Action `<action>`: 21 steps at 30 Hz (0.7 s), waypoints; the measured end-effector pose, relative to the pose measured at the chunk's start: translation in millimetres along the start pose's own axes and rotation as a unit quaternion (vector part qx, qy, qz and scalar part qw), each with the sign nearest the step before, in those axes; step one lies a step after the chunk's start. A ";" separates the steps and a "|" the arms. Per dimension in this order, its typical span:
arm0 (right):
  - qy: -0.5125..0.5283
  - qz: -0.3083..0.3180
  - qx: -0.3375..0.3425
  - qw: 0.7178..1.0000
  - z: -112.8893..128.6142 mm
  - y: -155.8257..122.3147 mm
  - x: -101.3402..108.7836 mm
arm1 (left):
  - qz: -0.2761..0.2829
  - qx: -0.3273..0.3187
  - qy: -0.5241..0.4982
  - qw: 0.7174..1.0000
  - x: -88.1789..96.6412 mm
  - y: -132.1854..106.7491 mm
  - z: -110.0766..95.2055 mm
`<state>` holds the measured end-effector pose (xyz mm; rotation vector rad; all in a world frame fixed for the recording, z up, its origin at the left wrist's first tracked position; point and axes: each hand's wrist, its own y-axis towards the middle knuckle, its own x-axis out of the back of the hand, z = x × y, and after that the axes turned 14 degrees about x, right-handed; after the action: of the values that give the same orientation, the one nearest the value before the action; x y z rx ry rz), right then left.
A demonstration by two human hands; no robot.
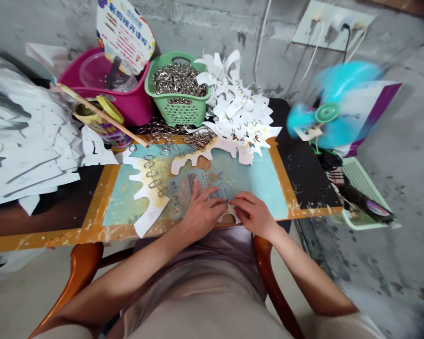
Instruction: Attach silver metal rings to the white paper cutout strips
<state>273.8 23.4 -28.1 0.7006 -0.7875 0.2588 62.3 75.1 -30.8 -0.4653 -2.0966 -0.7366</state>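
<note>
My left hand (199,212) and my right hand (252,215) meet over the front of the painted board (95,212). Their fingertips close on a small metal ring (226,201) at the edge of a white die-cut paper card (229,216), which is mostly hidden beneath my hands. Another scalloped card (150,193) lies to the left, with several rings linked along it. Loose rings (162,134) lie in a heap further back. A green plastic basket (177,110) full of rings stands behind them, next to a tall pile of linked white cards (240,103).
A stack of white paper (28,141) lies at the left, near a pink basin (106,106). A blurred, spinning blue fan (334,101) stands at the back right, below wall sockets (332,23). Wooden chair arms (265,278) flank my lap.
</note>
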 end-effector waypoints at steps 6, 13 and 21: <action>-0.026 0.059 0.027 0.998 -8.8 4.1 4.9 | -0.001 0.001 0.015 1.000 -2.2 -0.8 1.3; -0.070 0.120 0.068 0.988 -16.2 8.6 6.1 | -0.020 -0.012 0.017 1.000 -0.6 -1.0 0.9; -0.149 0.160 0.115 0.969 -13.1 2.1 6.5 | -0.030 -0.014 0.040 0.999 1.8 -0.5 -2.2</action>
<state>284.7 33.4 -28.9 0.8419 -1.1732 0.5538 62.3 73.4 -28.5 -0.3827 -2.0360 -0.8078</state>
